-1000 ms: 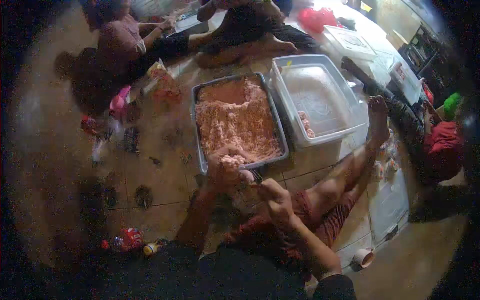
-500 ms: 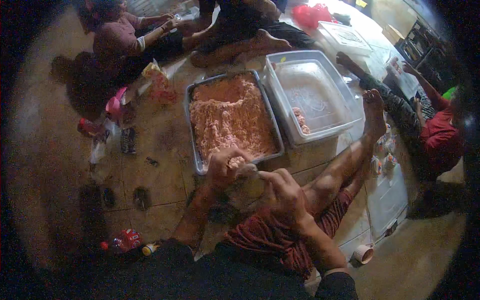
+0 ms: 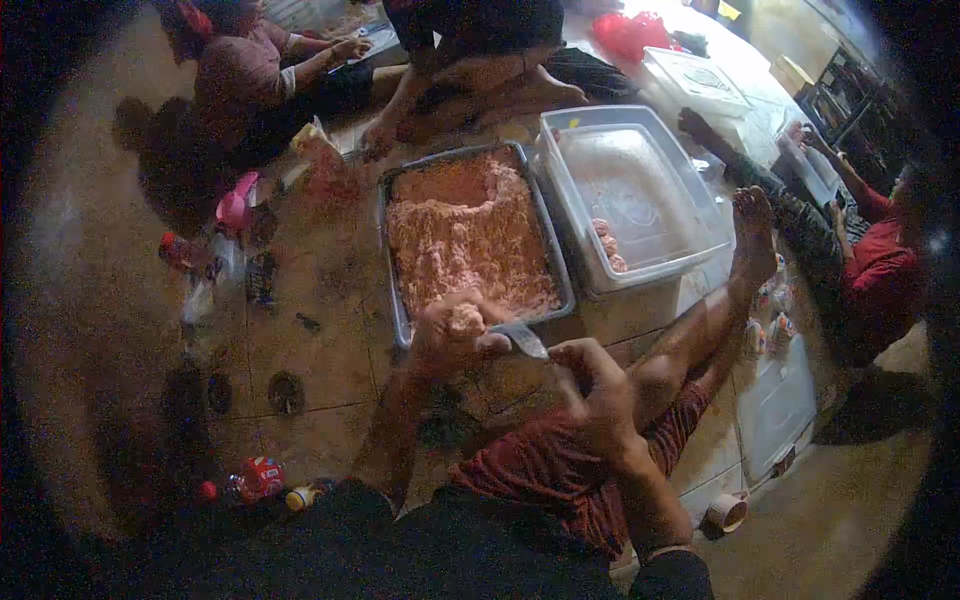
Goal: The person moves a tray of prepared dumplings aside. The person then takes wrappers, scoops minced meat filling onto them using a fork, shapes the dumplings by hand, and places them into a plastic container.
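Note:
My left hand [image 3: 440,335] is closed around a lump of pink minced-meat paste [image 3: 466,320] at the near edge of the tray. Between the fingers of my right hand [image 3: 597,390] is a pale spoon [image 3: 528,341], its head pointing left toward my left hand. A grey-rimmed tray [image 3: 388,255], largely filled with the same pink paste [image 3: 465,235], lies just beyond my hands. To its right sits a clear plastic box [image 3: 650,200], with several shaped pieces of paste [image 3: 608,245] along its left side.
People sit around: one at upper left [image 3: 245,70], one opposite [image 3: 475,30], one in red at right [image 3: 880,240]. A bottle [image 3: 262,477] lies at lower left, a cup [image 3: 727,512] at lower right. My bare leg [image 3: 690,335] stretches beside the box.
My right hand has moved slightly right and down, away from my left, showing more of the spoon. The paste in my left hand looks rounder. The person opposite has shifted.

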`<state>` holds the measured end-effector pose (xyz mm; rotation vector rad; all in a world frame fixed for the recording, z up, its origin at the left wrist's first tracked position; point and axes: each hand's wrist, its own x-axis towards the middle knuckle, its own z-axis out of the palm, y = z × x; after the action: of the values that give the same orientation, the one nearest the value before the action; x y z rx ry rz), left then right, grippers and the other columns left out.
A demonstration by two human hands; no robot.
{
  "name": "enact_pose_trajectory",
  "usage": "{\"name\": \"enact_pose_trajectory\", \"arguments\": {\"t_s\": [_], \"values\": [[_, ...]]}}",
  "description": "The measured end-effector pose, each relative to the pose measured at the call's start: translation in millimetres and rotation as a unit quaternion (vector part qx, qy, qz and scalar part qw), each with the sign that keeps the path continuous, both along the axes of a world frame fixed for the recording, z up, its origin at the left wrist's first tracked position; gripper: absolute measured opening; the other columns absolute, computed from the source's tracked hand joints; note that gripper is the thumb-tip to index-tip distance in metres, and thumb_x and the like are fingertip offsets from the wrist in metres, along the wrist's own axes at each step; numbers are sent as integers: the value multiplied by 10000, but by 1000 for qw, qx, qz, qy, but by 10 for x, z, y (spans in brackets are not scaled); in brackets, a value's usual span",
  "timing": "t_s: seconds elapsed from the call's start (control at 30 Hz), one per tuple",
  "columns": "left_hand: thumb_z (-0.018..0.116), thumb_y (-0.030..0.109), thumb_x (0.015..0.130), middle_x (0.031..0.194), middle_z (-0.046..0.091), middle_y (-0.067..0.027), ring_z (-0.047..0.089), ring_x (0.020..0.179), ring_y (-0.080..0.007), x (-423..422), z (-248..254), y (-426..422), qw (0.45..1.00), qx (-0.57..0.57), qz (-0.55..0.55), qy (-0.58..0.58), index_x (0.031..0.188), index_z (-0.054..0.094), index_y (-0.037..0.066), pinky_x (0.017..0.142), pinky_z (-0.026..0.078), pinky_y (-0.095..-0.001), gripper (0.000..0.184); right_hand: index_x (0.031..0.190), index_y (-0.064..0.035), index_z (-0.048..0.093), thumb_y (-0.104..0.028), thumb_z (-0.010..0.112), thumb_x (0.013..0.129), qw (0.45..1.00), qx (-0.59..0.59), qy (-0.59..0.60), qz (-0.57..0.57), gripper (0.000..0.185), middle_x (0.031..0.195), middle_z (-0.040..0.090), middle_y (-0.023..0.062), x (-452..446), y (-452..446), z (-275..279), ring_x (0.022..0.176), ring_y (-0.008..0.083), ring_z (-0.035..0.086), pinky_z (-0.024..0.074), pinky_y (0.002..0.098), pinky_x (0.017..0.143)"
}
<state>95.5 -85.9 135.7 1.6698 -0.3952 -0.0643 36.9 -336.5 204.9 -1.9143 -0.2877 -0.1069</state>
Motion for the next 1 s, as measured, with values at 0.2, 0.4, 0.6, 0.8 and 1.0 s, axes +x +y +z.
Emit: {"name": "enact_pose_trajectory", "arguments": {"t_s": [0.2, 0.4, 0.6, 0.8, 1.0], "values": [[783, 157, 788, 948, 678, -71, 662, 896, -188, 0, -95, -48, 992, 97, 74, -44, 1022, 656, 40, 811, 532, -328, 290, 1057, -10, 638, 24, 655, 833, 997, -62, -11, 39, 227, 956, 626, 189, -23, 57, 45, 914, 399, 643, 533, 443, 783], [797, 219, 824, 928, 709, -127, 692, 888, -206, 12, -142, -127, 998, -9, 57, 27, 967, 678, 56, 783, 530, -309, 247, 995, -7, 641, -21, 638, 919, 995, -76, -59, 22, 78, 863, 605, 182, 64, 160, -115, 760, 388, 622, 501, 407, 648], [854, 256, 809, 936, 737, -117, 711, 829, -203, -8, -137, -88, 993, 110, 26, -16, 1027, 700, 39, 760, 557, -337, 344, 1032, 0, 608, -5, 622, 945, 999, 23, -17, 36, 89, 834, 602, 102, 170, 273, -195, 723, 216, 591, 490, 347, 667], [907, 221, 760, 888, 709, -86, 676, 806, -178, -116, -95, 103, 975, -98, 19, 199, 1112, 698, 53, 796, 562, -352, 442, 1053, 36, 597, -4, 570, 984, 992, 38, 122, 16, 84, 883, 643, 82, 581, 131, -1004, 794, 131, 589, 492, 305, 708], [848, 147, 834, 874, 666, -22, 636, 814, -126, -151, -159, 143, 982, -56, -9, 178, 975, 649, 71, 750, 528, -315, 255, 1100, 18, 624, -155, 575, 1028, 952, -83, 276, 100, 194, 905, 667, 84, 372, -389, -1291, 835, 137, 621, 510, 315, 743]]}}
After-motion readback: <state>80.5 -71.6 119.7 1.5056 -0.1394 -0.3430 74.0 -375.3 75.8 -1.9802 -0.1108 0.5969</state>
